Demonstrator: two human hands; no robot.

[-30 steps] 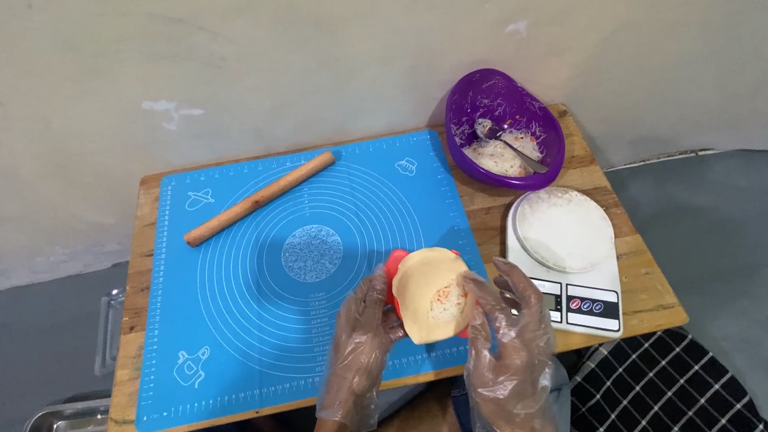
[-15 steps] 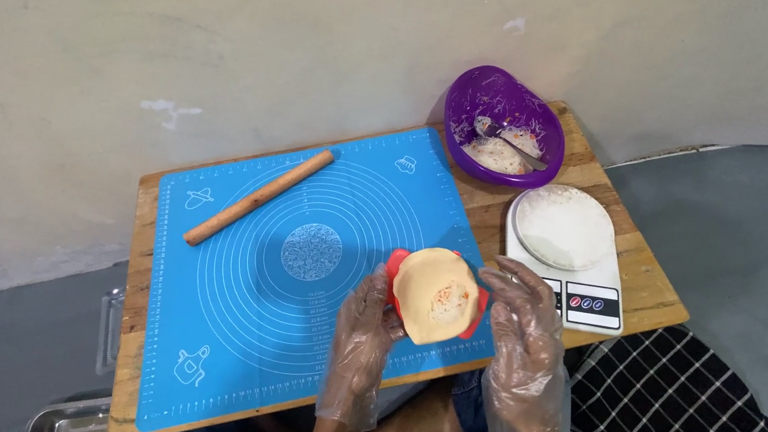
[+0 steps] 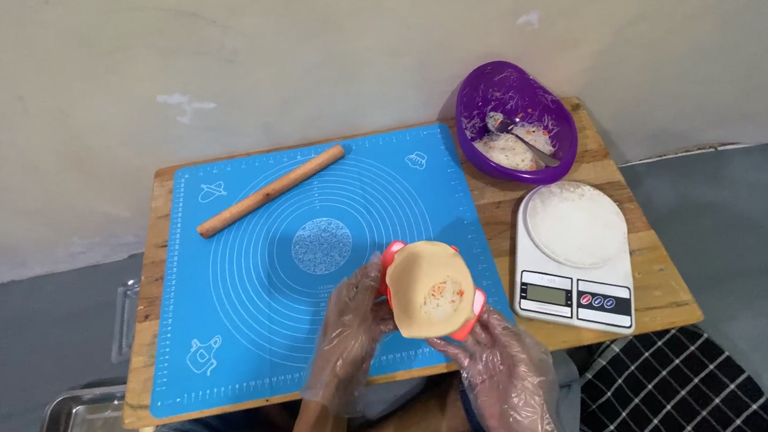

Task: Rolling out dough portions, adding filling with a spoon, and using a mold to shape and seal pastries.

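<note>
Dough round (image 3: 429, 288) with filling sits in the red mold (image 3: 469, 322) cupped between both my gloved hands, left hand (image 3: 353, 325) at nine o'clock, right hand (image 3: 506, 373) at four, over the blue mat (image 3: 300, 264). Next, I judge, comes folding it closed evenly.

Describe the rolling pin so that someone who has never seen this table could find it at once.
Start at the small wooden table by the wall, then the blue mat covering its left part. Near the mat's far edge lies the rolling pin, set slantwise. It is the only long, thin wooden stick, plain brown and without handles, unlike the round purple bowl and white scale.
</note>
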